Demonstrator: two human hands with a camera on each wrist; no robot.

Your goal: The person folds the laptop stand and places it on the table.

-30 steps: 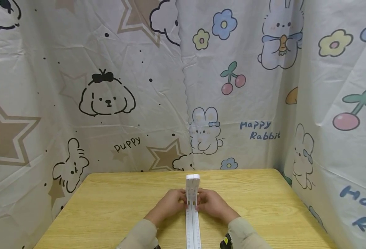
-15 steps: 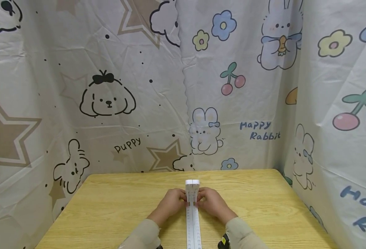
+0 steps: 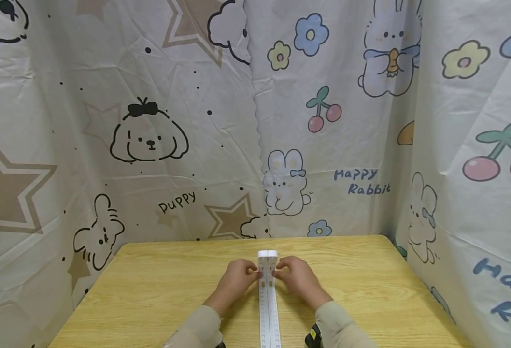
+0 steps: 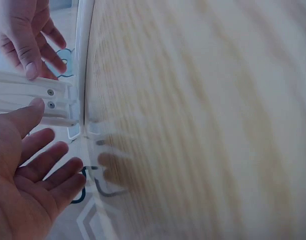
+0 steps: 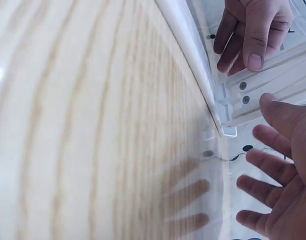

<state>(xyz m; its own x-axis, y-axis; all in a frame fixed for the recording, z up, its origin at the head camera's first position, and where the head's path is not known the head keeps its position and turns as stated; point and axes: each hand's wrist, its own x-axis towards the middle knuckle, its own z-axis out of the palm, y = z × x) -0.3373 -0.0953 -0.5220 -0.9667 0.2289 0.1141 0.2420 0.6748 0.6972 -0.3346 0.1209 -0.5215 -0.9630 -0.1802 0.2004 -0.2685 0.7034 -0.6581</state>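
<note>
A person's left hand (image 3: 236, 279) and right hand (image 3: 296, 278) flank the far end of a long white plastic rail (image 3: 268, 299) lying lengthwise down the middle of a wooden table (image 3: 160, 290), its near end running out of the bottom of the head view. Both hands are loosely spread, thumbs against the rail's sides just behind its end cap and the other fingers relaxed (neither wraps round it). With so light a touch, the rail could, by the look of it, tip sideways or skid on the smooth tabletop if one thumb pushed harder than the other, and a fingertip might be caught at the screwed joint that the wrist views show near the cap. Cartoon-printed sheets (image 3: 151, 140) of puppies, rabbits, stars and cherries wall in the table on three sides.
</note>
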